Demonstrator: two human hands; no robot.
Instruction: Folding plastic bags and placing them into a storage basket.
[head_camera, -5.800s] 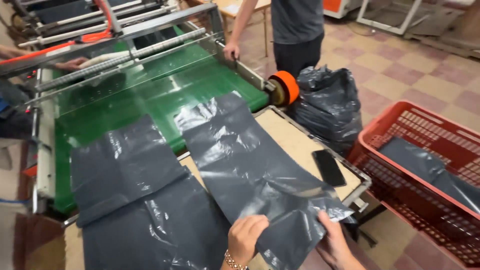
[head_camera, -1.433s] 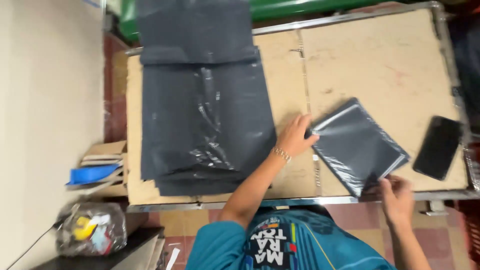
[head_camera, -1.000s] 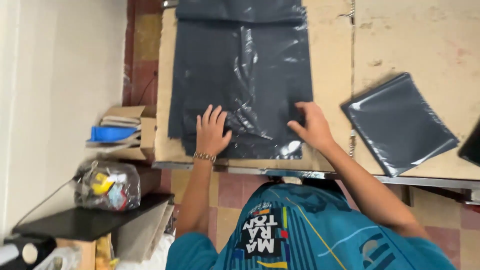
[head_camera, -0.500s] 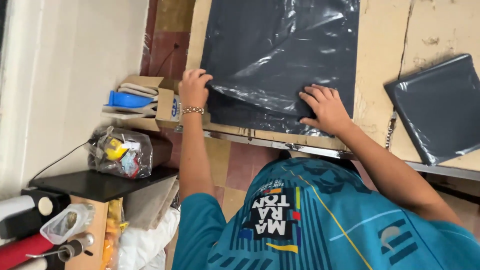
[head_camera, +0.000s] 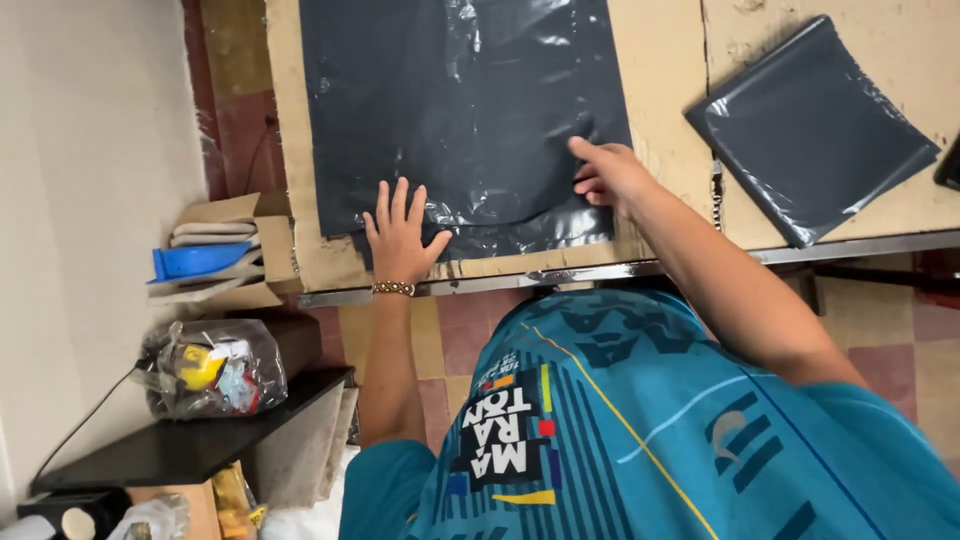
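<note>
A stack of dark grey plastic bags (head_camera: 460, 110) lies flat on the cardboard-topped table (head_camera: 660, 90). My left hand (head_camera: 400, 232) rests palm down with fingers spread on the stack's near edge, a beaded bracelet on the wrist. My right hand (head_camera: 608, 175) touches the stack near its right edge, with the index finger stretched out and the other fingers curled; it grips nothing that I can see. A folded dark grey bag (head_camera: 812, 128) lies apart to the right on the table.
The table's metal front rim (head_camera: 560, 275) runs below the hands. A dark phone (head_camera: 950, 165) peeks in at the right edge. On the left, an open carton with a blue object (head_camera: 200, 262) and a clear bag of small items (head_camera: 205, 368) sit on a black shelf (head_camera: 190, 445).
The view has shifted right and closer. My left hand moved from the carton's edge onto the bag stack. My right hand slid up along the stack's right edge and curled its fingers.
</note>
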